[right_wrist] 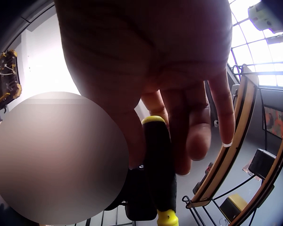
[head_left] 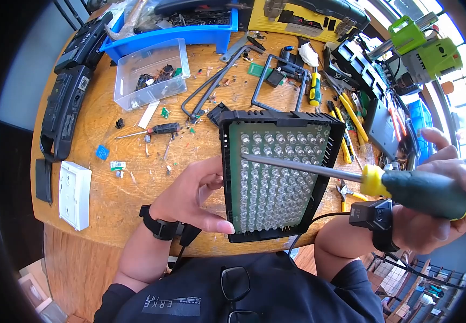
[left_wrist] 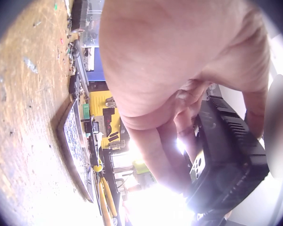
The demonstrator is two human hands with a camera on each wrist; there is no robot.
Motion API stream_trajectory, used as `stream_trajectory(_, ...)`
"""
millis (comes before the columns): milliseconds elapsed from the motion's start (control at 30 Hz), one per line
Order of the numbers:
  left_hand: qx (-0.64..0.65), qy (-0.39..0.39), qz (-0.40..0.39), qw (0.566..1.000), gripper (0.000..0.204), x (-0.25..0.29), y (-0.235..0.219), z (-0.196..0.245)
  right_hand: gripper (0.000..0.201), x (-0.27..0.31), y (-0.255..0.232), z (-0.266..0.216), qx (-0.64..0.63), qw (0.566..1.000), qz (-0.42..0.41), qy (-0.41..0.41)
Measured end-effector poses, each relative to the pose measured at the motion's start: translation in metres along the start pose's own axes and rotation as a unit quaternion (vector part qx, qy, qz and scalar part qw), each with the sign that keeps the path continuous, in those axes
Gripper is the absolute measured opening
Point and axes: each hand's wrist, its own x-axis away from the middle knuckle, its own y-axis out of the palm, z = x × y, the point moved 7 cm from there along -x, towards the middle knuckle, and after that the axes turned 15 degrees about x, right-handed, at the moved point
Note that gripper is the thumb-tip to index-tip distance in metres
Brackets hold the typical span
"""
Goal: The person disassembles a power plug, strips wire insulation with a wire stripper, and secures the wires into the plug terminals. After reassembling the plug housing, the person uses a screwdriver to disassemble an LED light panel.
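My left hand (head_left: 187, 196) grips the left side of a black-framed LED lamp panel (head_left: 276, 185), tilted up in front of my chest. Rows of clear LEDs cover its green circuit board. In the left wrist view, the black vented housing (left_wrist: 233, 157) sits between thumb and fingers. My right hand (head_left: 424, 232) holds a screwdriver (head_left: 426, 194) by its dark green and yellow handle. Its long shaft crosses in front of the panel, the tip overlapping the LEDs at the upper left. The right wrist view shows the handle (right_wrist: 159, 160) between thumb and fingers.
A clear plastic box (head_left: 152, 81) of scraps and a blue bin (head_left: 173, 40) stand at the back left. A smaller screwdriver (head_left: 163, 128) and a white plastic case (head_left: 75, 195) lie left. Pliers (head_left: 354, 117) and a green drill press (head_left: 429, 56) are on the right.
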Motion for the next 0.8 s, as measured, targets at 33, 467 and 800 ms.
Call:
stream_trajectory(33,-0.010,0.007,-0.009,1.000,0.089,0.000,0.001,0.001,0.092,-0.001,0.002,-0.001,0.007,1.000,0.014,0.010)
stream_trajectory(467,0.000,0.012,-0.011,1.000,0.089,-0.001,0.001,0.002,0.088,-0.002,0.004,-0.003,0.025,0.999,0.012,0.047)
stream_trajectory(800,0.000,0.007,0.002,1.000,0.089,0.000,0.001,0.003,0.062,0.008,0.008,-0.004,0.050,0.977,0.180,0.107)
